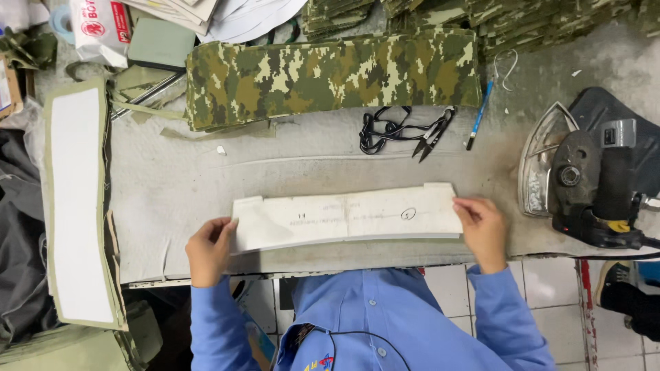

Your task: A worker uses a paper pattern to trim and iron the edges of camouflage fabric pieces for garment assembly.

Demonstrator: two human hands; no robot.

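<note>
Your left hand [208, 249] pinches the left end of a long white cardboard pattern template [347, 218], thumb on top and fingers curled under its edge. Your right hand [482, 228] holds the opposite end, fingertips pressed flat on the upper face near the corner. The template thus spans the gap between both hands, lying lengthwise on the grey padded worktable [172, 192], parallel to its near edge and just inside it. Small tabs project from the template's two far corners, and faint handwriting runs along its middle.

Beyond the template, toward the far side of the table, lies a folded stack of camouflage fabric [330, 75]. Between that stack and the template rest black thread snips [432, 136] with a looped black cord [381, 129]; a blue pen [479, 115] lies just right of them. Right of the template, near your right hand, a steam iron [584, 178] rests tipped on its side with its metal soleplate facing the template. Left of the template, a long white panel edged in olive binding [77, 206] lies crosswise at the table's end.
</note>
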